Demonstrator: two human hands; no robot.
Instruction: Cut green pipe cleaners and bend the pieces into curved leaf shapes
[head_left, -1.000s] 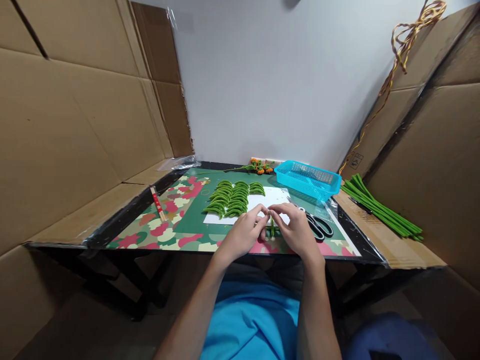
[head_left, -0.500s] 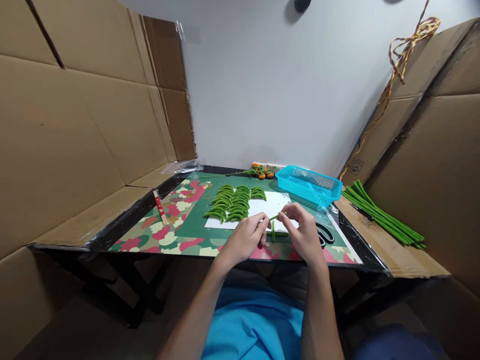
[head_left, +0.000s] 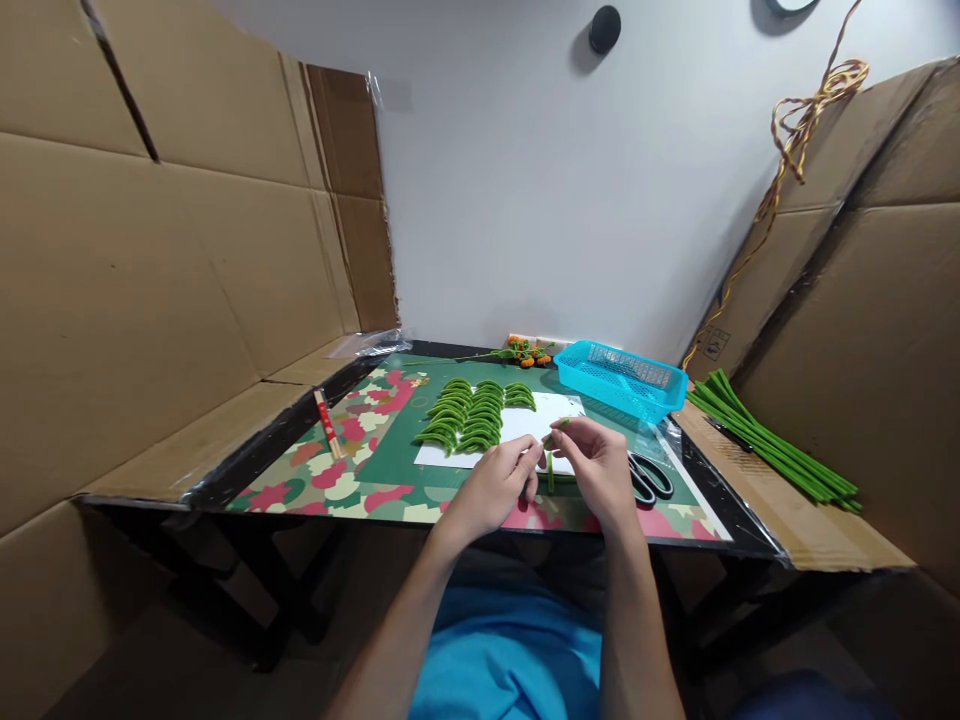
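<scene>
Between my hands is a short green fuzzy stem piece (head_left: 556,432). My left hand (head_left: 501,482) pinches its left end, and my right hand (head_left: 596,462) has thumb and fingers closed on its right part. Below them another green piece (head_left: 550,474) stands out lengthwise near the mat's front, partly hidden by the hands. To the left, curved green pieces (head_left: 480,415) lie in two long columns and one short one, partly on a white paper sheet (head_left: 525,428). Black-handled scissors (head_left: 651,480) rest just right of my right hand.
A blue plastic basket (head_left: 622,380) stands at the back right. Long green stems (head_left: 776,440) and a black pen (head_left: 727,433) lie on cardboard at right. Orange flowers (head_left: 529,352) are at the back. Red-wrapped chopsticks (head_left: 328,424) lie left. Cardboard walls (head_left: 187,260) flank the table.
The camera view has tilted up slightly, so the scene sits lower. My right fingers have shifted along the green piece, closer to my left hand.
</scene>
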